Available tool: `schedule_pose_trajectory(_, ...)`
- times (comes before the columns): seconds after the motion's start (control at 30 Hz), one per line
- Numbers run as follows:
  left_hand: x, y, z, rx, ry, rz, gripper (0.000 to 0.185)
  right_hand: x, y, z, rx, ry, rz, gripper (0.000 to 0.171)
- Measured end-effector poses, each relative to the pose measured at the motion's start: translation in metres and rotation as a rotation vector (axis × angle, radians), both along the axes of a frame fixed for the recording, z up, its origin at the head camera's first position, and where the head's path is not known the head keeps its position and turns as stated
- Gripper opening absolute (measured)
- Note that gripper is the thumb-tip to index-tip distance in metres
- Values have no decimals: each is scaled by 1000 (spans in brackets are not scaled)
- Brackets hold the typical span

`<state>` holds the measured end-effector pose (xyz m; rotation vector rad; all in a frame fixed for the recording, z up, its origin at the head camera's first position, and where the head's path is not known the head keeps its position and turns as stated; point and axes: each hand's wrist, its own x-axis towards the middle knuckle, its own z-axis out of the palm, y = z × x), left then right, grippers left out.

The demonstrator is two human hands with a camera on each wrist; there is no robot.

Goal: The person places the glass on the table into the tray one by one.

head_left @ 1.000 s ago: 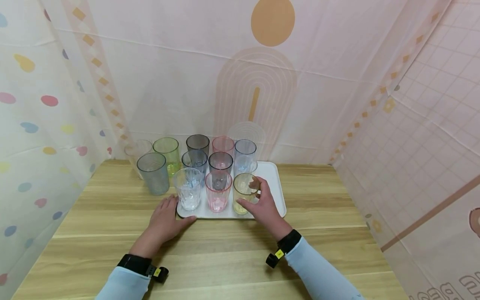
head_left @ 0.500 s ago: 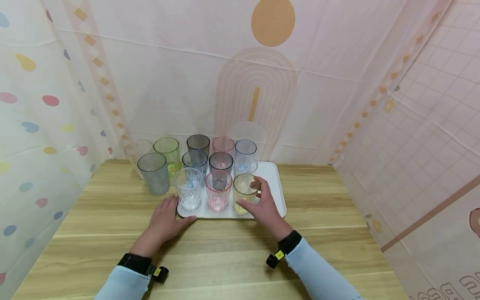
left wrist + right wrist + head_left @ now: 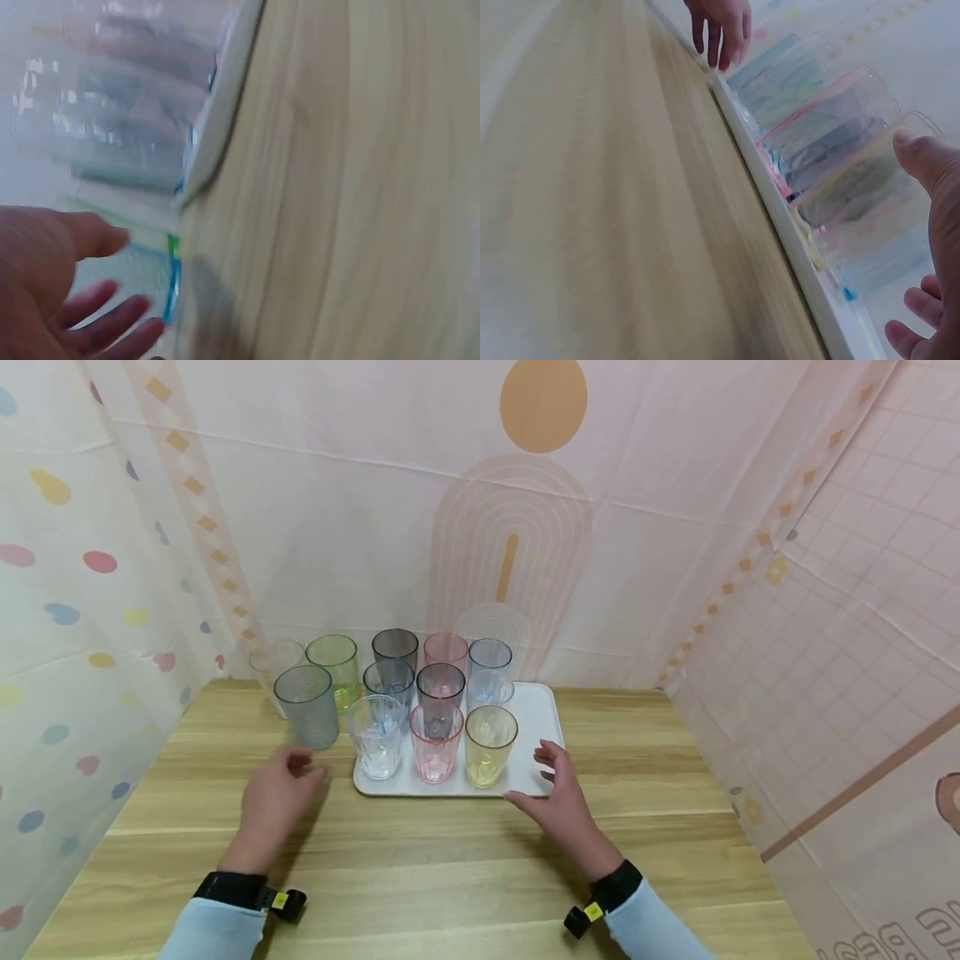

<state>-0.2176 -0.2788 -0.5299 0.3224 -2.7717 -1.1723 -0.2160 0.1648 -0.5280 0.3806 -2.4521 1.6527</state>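
On a white tray (image 3: pixel 542 727) stand several clear plastic tumblers in rows. The front row holds a colourless tumbler (image 3: pixel 378 752), a pink tumbler (image 3: pixel 435 756) and, at its right end, a yellow tumbler (image 3: pixel 491 760). Just right of the yellow one is my right hand (image 3: pixel 561 800), thumb and fingers spread around nothing, over the tray's front right corner. My left hand (image 3: pixel 276 802) hovers over the table left of the tray, below a grey-blue tumbler (image 3: pixel 309 714). Its fingers are loosely bent and hold nothing; in the left wrist view they appear apart from the tumblers.
Left of the tray, a green tumbler (image 3: pixel 335 672) and a colourless tumbler (image 3: pixel 273 664) stand behind the grey-blue one. Smoky, blue and pink tumblers fill the tray's back rows. A patterned cloth (image 3: pixel 360 527) hangs behind the wooden table (image 3: pixel 420 877).
My right hand has let go of the yellow tumbler and moved right. My left hand has come off the tray's front left corner and shifted left.
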Motion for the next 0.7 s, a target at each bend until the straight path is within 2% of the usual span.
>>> schedule_pose_trajectory(0.1, -7, -14, -4, 44, 61, 94, 75, 11, 12, -3, 7, -21, -17, 100)
schedule_pose_trajectory(0.17, -14, -22, -7, 74, 112, 110, 89, 20, 18, -6, -2, -38, -29, 100)
schedule_pose_trajectory(0.33, -32, -31, -10, 146, 233, 53, 112, 40, 27, -15, -20, -76, -64, 99)
schedule_pose_trajectory(0.53, -50, -33, -12, 248, 248, -2, 118, 54, 27, -24, -74, -114, -49, 99)
schedule_pose_trajectory(0.7, -64, -32, -15, 282, 266, -25, 110, 60, 25, -25, -80, -120, -53, 99)
